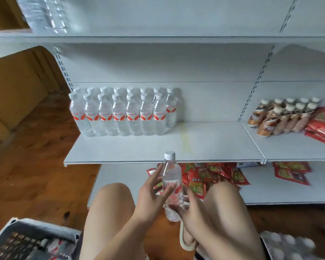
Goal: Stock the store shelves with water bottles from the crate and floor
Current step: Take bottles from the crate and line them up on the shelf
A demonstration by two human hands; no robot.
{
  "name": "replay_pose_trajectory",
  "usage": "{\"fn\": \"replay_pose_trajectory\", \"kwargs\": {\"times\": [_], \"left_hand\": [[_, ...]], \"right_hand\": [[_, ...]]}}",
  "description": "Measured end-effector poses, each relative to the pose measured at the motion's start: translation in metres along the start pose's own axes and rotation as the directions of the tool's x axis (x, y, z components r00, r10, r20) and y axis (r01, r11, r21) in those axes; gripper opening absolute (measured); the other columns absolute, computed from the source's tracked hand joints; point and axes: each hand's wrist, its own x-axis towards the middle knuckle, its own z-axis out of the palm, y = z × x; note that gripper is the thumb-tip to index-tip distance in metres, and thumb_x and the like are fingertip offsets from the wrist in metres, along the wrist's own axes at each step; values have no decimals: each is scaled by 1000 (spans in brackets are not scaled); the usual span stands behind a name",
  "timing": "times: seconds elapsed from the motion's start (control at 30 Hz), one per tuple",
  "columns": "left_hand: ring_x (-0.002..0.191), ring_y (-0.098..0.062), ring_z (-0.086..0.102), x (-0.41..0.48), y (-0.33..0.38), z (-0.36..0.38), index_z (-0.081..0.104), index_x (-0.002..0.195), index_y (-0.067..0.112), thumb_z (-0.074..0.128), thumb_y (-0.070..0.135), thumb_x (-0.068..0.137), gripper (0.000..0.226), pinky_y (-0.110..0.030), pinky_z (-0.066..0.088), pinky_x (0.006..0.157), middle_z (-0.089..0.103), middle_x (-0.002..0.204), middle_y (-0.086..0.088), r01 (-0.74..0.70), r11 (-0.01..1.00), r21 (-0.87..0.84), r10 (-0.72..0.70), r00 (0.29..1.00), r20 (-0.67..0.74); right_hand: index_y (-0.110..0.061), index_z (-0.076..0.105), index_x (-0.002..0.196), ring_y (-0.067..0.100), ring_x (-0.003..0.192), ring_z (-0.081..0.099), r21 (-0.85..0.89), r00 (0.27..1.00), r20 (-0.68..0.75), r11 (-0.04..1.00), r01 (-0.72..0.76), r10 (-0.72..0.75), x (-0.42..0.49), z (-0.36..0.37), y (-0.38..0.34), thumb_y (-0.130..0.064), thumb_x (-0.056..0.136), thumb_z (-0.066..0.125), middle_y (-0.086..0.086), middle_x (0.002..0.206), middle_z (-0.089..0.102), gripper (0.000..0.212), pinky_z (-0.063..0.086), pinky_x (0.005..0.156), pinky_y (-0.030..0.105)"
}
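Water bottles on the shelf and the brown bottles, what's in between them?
Just bare white shelf with a faint yellow stain, seen in the head view.

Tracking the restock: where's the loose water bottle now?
Low centre of the head view: the water bottle is upright between the left hand and right hand, in front of the shelf.
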Motion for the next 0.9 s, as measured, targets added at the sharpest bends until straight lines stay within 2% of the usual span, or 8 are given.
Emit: {"fn": "replay_pose_trajectory", "kwargs": {"times": [0.13, 0.2, 0.27, 0.4, 0.5, 0.63, 0.8, 0.9], "left_hand": [[108, -5, 70, 32, 15, 10, 52, 141, 40, 81, 21, 85, 66, -22, 56, 90, 74, 115, 14, -33, 999, 32, 33, 999, 6], [103, -5, 71, 52, 24, 10, 54, 140, 38, 81, 18, 85, 65, -19, 57, 86, 75, 108, 16, -49, 998, 33, 49, 999, 1], [106, -5, 70, 75, 31, 12, 56, 142, 30, 82, 16, 84, 65, -19, 57, 85, 74, 115, 11, -92, 995, 36, 93, 995, -19], [114, -4, 65, 124, 39, 19, 56, 143, 19, 80, 7, 84, 65, -17, 54, 90, 69, 126, 3, -173, 983, 55, 177, 982, -72], [120, -3, 63, 157, 36, 21, 54, 144, 21, 79, 6, 86, 65, -24, 53, 100, 68, 129, 9, -209, 971, 119, 213, 977, -22], [127, 1, 57, 191, 19, 21, 46, 150, 24, 75, 8, 90, 68, -27, 48, 108, 60, 141, 15, -214, 958, 192, 212, 977, 31], [132, 2, 53, 225, 1, 1, 45, 151, 22, 65, -2, 94, 66, -21, 48, 104, 59, 142, 12, -186, 964, 188, 184, 982, 31], [129, 1, 54, 234, -16, -17, 52, 147, 23, 64, 2, 94, 57, -18, 47, 104, 58, 141, 15, -195, 926, 323, 186, 981, 59]], "right_hand": [[-51, 51, 121, -18, 104, 55, -23, 999, -29, 999, 32, -32, 32, -19, -3, -29, 81, 84, -28, 110, 67, 57, 42, 83, 5], [-44, 52, 124, -10, 105, 61, -41, 998, -17, 998, 54, -55, 56, -26, -9, -32, 81, 84, -19, 116, 68, 55, 48, 86, 12], [-35, 51, 128, 1, 108, 64, -73, 997, -6, 994, 79, -80, 83, -29, -18, -34, 81, 84, -14, 119, 67, 57, 52, 90, 22], [-24, 46, 131, 11, 109, 61, -121, 990, -44, 985, 125, -131, 137, -31, -35, -29, 81, 84, -5, 124, 62, 63, 46, 85, 21], [-21, 45, 130, 17, 111, 61, -152, 991, -84, 984, 94, -107, 174, -32, -38, -26, 83, 82, -3, 125, 63, 60, 43, 84, 22], [-21, 44, 131, 21, 117, 63, -159, 996, -74, 986, 38, -50, 213, -26, -32, -20, 89, 75, 1, 127, 65, 53, 48, 87, 27], [-16, 43, 139, 26, 122, 60, -306, 993, -38, 947, 98, -114, 258, -18, -34, -24, 91, 74, 6, 134, 63, 58, 47, 95, 31], [-13, 44, 141, 28, 126, 58, -338, 992, -50, 937, 92, -116, 293, -19, -34, -25, 88, 77, 9, 138, 61, 64, 45, 101, 33]]}}
